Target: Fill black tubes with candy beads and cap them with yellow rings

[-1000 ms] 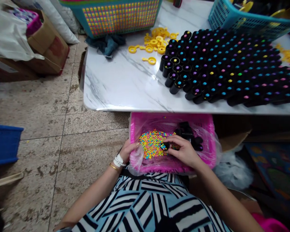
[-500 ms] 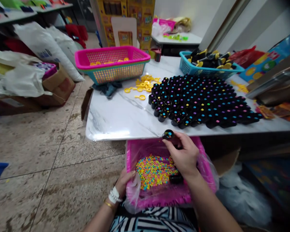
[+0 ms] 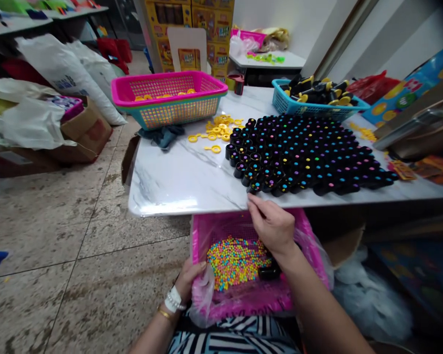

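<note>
My left hand [image 3: 192,275] grips the left rim of a pink basket [image 3: 306,221] lined with clear plastic. Small multicoloured beads [image 3: 236,260] lie in it, along with a black cylindrical piece [image 3: 268,272]. At the table's front edge is my right hand [image 3: 275,223], its fingers drawn together and no object visible in them. Just past its fingertips stands a small black cup [image 3: 256,187] with coloured beads inside. That cup is at the front left corner of a dense block of similar black cups [image 3: 299,152], with coloured dots showing in their tops.
Yellow ring-shaped pieces [image 3: 219,129] and a dark cloth [image 3: 163,136] lie on the white table [image 3: 170,187]. Stacked pink and green baskets [image 3: 170,101] stand at back left. A blue basket [image 3: 319,105] of black-and-yellow pieces stands behind the cups. Sacks [image 3: 64,73] and boxes [image 3: 86,128] occupy the floor left.
The black cup has gone from my right hand to the front left of the block on the table. My right fingers have closed together. My left hand keeps its place on the basket.
</note>
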Tool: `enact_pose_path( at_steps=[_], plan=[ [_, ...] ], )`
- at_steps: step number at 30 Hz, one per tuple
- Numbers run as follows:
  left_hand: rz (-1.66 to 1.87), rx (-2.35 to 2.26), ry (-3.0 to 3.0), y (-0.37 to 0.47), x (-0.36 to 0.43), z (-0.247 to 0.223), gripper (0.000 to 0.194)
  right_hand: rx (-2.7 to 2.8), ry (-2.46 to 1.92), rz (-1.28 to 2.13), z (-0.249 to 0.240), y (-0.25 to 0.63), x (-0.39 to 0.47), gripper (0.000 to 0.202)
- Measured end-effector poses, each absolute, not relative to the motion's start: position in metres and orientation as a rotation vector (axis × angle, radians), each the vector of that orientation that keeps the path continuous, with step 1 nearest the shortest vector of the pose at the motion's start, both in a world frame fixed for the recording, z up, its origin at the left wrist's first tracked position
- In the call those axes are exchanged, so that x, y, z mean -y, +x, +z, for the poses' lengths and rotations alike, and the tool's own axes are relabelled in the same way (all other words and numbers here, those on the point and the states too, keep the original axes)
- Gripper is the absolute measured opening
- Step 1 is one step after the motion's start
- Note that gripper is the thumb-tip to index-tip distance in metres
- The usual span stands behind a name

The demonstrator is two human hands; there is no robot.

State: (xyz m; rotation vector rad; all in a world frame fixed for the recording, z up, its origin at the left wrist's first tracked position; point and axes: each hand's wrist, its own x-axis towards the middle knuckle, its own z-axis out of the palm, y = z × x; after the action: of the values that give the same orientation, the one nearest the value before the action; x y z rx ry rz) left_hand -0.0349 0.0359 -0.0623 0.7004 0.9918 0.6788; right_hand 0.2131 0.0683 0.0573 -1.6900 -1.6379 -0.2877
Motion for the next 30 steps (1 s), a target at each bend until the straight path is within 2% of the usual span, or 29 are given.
enact_pose_path(
  at_steps=[5, 9, 12, 15, 18, 23, 27, 30],
  plan=[
    [0.716, -0.948, 0.723, -0.034, -0.038, -0.061, 0.045, 1.756, -1.64, -0.221, 0.055, 0.226, -0.047, 0.023],
    [0.725, -0.931, 0.701, -0.033, -0.037, -0.065, 0.045, 2.005, -1.585, -0.047, 0.032, 0.229, -0.011, 0.022],
    [0.723, -0.888, 0.683, -0.033, -0.035, -0.072, 0.046, 2.186, -1.649, 0.165, 0.006, 0.231, 0.004, 0.022],
    [0.717, -0.865, 0.691, -0.033, -0.033, -0.074, 0.043, 2.309, -1.828, 0.236, -0.008, 0.241, 0.006, 0.024],
    [0.723, -0.875, 0.721, -0.034, -0.033, -0.073, 0.038, 2.372, -2.011, 0.324, -0.005, 0.258, 0.009, 0.026],
    [0.728, -0.887, 0.752, -0.035, -0.035, -0.076, 0.043, 2.727, -1.995, 0.681, 0.006, 0.263, 0.022, 0.023],
    [0.724, -0.883, 0.726, -0.034, -0.034, -0.082, 0.033, 2.649, -1.966, 0.757, 0.0, 0.234, 0.02, 0.016],
    [0.724, -0.882, 0.709, -0.034, -0.033, -0.08, 0.033, 2.329, -1.983, 0.898, -0.007, 0.217, 0.017, 0.021]
  ],
)
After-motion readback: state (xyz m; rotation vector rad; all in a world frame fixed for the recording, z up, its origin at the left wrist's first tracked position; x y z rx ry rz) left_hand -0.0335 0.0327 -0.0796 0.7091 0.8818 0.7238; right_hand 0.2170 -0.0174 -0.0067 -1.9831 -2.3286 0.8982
